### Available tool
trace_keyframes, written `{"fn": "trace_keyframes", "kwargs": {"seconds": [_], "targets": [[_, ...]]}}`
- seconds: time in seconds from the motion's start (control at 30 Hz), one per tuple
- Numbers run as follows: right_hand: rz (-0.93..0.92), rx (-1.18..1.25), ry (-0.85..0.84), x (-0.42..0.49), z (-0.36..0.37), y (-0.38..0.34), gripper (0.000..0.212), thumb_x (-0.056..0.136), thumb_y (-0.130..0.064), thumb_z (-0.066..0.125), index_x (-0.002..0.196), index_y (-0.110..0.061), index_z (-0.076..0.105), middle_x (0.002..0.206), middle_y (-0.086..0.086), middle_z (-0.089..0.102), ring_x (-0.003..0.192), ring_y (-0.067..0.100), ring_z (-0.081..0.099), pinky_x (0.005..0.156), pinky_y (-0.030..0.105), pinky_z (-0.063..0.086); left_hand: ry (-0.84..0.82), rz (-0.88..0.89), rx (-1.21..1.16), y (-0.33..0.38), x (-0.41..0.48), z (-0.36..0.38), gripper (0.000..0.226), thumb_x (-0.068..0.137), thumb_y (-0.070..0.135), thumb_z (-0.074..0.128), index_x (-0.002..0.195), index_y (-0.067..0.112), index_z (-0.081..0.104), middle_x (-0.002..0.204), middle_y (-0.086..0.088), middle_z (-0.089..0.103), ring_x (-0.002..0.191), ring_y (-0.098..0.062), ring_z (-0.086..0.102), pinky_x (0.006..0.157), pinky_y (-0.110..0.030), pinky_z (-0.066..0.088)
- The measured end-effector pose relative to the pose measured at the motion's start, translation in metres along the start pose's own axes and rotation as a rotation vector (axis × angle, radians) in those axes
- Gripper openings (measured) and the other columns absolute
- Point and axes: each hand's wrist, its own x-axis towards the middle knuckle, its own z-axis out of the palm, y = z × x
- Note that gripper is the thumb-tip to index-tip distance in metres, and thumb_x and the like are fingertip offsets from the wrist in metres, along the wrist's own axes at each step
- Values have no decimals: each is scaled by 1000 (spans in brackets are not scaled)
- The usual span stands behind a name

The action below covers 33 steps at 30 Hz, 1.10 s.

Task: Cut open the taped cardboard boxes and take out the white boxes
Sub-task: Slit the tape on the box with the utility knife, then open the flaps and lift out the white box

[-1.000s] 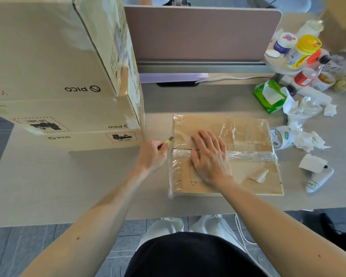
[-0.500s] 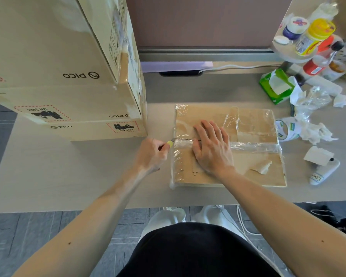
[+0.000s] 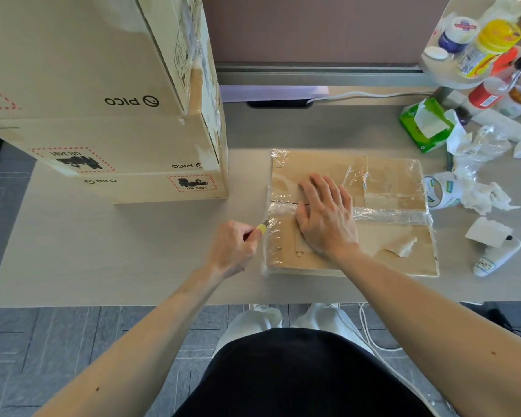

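A: Position of the taped box [image 3: 397,182]?
B: Flat on the desk [image 3: 118,251], centre-right, wrapped in clear tape. One tape strip [image 3: 391,216] runs across its top. Stacked cartons [image 3: 103,115] stand well to its left.
A: Right hand [image 3: 325,218]?
B: Fingers straight, palm pressed flat on the box top, over the strip's left part.
A: Left hand [image 3: 232,248]?
B: Curled round a yellow-tipped cutter [image 3: 260,229]. Tip at the box's left edge, just below the strip. Blade too small to make out.
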Motion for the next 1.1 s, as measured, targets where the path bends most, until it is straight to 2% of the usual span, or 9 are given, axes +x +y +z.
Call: {"fn": "trace_keyframes", "kwargs": {"seconds": [0.1, 0.27, 0.4, 0.5, 0.6, 0.67, 0.8, 0.97, 1.1], "targets": [[2, 0, 2, 0, 1, 0, 45, 93, -34, 40, 136, -22, 46, 147, 2, 41, 139, 26, 33, 115, 47, 24, -22, 0, -51, -2, -10, -1, 58, 99, 25, 57, 50, -2, 40, 41, -2, 35, 37, -35, 46, 37, -31, 23], [7, 6, -11, -1, 2, 1, 46, 94, -35, 40, 137, -22, 45, 149, 2, 40, 140, 25, 31, 116, 46, 22, -58, -29, -125, -7, -28, -4, 52, 94, 31, 55, 55, -4, 51, 46, -19, 45, 36, -26, 40, 34, -33, 29], [0, 9, -8, -1, 2, 2, 44, 95, -33, 41, 138, -22, 45, 149, 1, 40, 141, 25, 30, 117, 46, 21, 15, -337, -316, -33, -37, -9, 33, 100, 18, 56, 71, 5, 64, 51, -5, 52, 36, -19, 44, 35, -25, 33], [-1, 7, -7, -1, 2, 2, 43, 96, -33, 40, 138, -22, 45, 149, 1, 40, 141, 25, 31, 117, 46, 21, 8, -543, -387, -55, -38, -6, 23, 96, 7, 51, 81, 6, 68, 56, -4, 60, 43, -20, 51, 46, -29, 42], [-9, 6, 5, -2, 2, 3, 42, 97, -32, 41, 137, -22, 46, 148, 1, 41, 140, 25, 31, 116, 44, 21, -80, -614, -266, -75, -34, 1, 18, 88, 10, 54, 81, 3, 70, 58, 5, 68, 51, -11, 57, 53, -30, 50], [-9, 10, 12, -2, 2, 3, 41, 97, -32, 43, 137, -22, 46, 148, 1, 41, 140, 25, 32, 115, 44, 21, -104, -599, -180, -85, -30, 4, 18, 79, 19, 61, 72, 5, 68, 54, 7, 62, 58, -18, 63, 62, -41, 55], [-11, 12, 2, -2, 2, 3, 41, 98, -32, 43, 138, -22, 45, 149, 0, 41, 140, 25, 32, 116, 44, 21, -99, -647, -158, -106, -28, 14, 9, 86, 11, 69, 78, 10, 72, 77, -10, 74, 70, -25, 75, 78, -44, 61], [-5, 17, -26, -1, 3, 5, 42, 99, -34, 40, 139, -23, 44, 150, 0, 39, 141, 25, 31, 116, 45, 20, -69, -671, -65, -112, -31, 28, 14, 85, 10, 73, 72, 8, 68, 64, -5, 70, 49, -5, 65, 52, -19, 53], [-8, 18, -30, -1, 2, 6, 42, 99, -34, 40, 139, -23, 44, 150, 0, 38, 142, 24, 30, 117, 44, 19, -61, -696, 129, -112, -28, 25, 16, 72, 26, 79, 68, 20, 65, 69, 6, 67, 69, -13, 64, 57, -23, 43]]}}
